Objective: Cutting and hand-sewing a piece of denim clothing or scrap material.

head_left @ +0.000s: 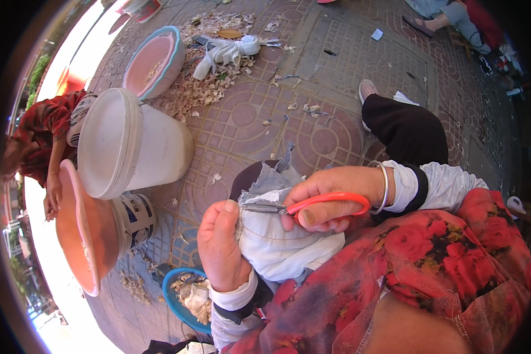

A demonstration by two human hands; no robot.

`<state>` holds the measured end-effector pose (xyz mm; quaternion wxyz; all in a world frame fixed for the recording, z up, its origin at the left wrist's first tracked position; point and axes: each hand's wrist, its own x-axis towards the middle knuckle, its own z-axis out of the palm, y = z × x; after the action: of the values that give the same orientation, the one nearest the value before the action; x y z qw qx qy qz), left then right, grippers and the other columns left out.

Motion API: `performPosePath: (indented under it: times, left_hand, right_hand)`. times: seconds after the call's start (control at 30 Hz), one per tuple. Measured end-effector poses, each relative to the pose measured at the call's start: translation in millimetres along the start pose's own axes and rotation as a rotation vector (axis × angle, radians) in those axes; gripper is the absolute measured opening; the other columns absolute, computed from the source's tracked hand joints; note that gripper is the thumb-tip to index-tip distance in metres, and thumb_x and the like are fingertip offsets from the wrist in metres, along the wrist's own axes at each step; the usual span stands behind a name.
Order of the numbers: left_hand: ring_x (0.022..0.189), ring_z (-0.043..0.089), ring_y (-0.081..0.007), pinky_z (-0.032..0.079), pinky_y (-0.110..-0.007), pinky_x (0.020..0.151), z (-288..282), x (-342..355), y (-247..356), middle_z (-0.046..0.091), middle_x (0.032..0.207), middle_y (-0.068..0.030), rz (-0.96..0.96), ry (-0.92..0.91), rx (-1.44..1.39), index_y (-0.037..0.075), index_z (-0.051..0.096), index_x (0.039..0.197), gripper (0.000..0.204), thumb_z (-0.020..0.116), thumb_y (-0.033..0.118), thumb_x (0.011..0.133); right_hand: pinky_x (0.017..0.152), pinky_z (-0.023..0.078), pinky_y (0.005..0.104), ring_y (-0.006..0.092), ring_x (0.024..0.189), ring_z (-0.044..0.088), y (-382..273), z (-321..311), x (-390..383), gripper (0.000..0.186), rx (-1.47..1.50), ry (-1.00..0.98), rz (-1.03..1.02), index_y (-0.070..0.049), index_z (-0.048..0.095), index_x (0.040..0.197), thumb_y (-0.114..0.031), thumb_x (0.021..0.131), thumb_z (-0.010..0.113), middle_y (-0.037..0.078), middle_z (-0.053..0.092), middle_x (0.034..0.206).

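Observation:
My right hand [321, 200] grips red-handled scissors [336, 197], whose metal blades point left to the fingertips of my left hand [221, 242]. Those fingers are pinched together at the blade tips; what they hold is too small to make out. Under both hands, a white stitched cloth [283, 253] with ragged grey edges [274, 174] lies over my lap. My red floral clothing [430, 253] fills the lower right.
A white lidded bucket [159, 144], a pink basin [147, 65], an orange basin [94, 248] on another bucket and a blue basin [177, 283] stand around. Scraps and a white bundle [230, 53] lie ahead. Other people sit at left [41, 127] and upper right [472, 23].

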<state>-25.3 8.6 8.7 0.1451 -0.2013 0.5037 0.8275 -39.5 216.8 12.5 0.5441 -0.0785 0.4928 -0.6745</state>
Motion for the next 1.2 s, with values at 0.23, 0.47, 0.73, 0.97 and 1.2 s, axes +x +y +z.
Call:
performPosePath:
  times: [0.23,0.47,0.73,0.97,1.2]
  left_hand:
    - [0.061,0.052,-0.0073,0.043,-0.021,0.058,-1.1,1.4,-0.7,0.058,0.072,-0.0025,0.0,-0.019,-0.002,0.001,0.054,0.083,0.01,0.051,0.01,0.085]
    - [0.064,0.054,-0.0087,0.044,-0.022,0.06,-0.3,1.4,-1.0,0.059,0.076,-0.0049,-0.007,-0.056,0.016,0.0,0.054,0.084,0.012,0.049,0.011,0.087]
    - [0.071,0.058,-0.0136,0.048,-0.027,0.068,-3.2,-4.0,-7.6,0.061,0.083,-0.0094,0.137,-0.198,0.049,0.001,0.052,0.087,0.011,0.052,0.012,0.086]
    - [0.074,0.058,-0.0138,0.049,-0.028,0.072,-14.5,-1.5,-12.0,0.061,0.086,-0.0091,0.109,-0.188,-0.037,0.001,0.053,0.088,0.006,0.054,0.002,0.082]
    - [0.073,0.053,-0.0114,0.043,-0.025,0.068,1.7,-12.4,-6.0,0.058,0.083,-0.005,0.243,-0.203,0.213,-0.001,0.056,0.09,0.015,0.059,-0.002,0.076]
  right_hand:
    - [0.041,0.031,0.0183,0.0039,0.048,0.039,2.8,2.8,2.0,0.036,0.04,0.022,-0.022,-0.009,0.053,0.087,-0.045,0.082,0.053,-0.004,0.044,0.062]
    - [0.042,0.032,0.019,0.0041,0.049,0.039,17.1,2.6,10.5,0.041,-0.219,0.093,-0.314,-0.009,0.054,0.094,-0.047,0.08,0.056,-0.004,0.044,0.063]
    - [0.042,0.032,0.0182,0.0042,0.051,0.039,8.3,7.8,7.5,0.046,0.088,0.11,-0.174,-0.007,0.054,0.094,-0.05,0.078,0.056,-0.004,0.044,0.065]
    - [0.045,0.034,0.018,0.0047,0.055,0.041,-3.4,-29.2,2.9,0.043,0.467,0.412,-0.622,-0.005,0.048,0.103,-0.042,0.083,0.054,-0.002,0.044,0.066]
    - [0.071,0.044,0.024,0.0135,0.077,0.053,-14.1,-21.1,14.5,0.054,-0.529,0.626,-0.712,-0.003,0.045,0.111,-0.018,0.068,0.073,0.006,0.054,0.084]
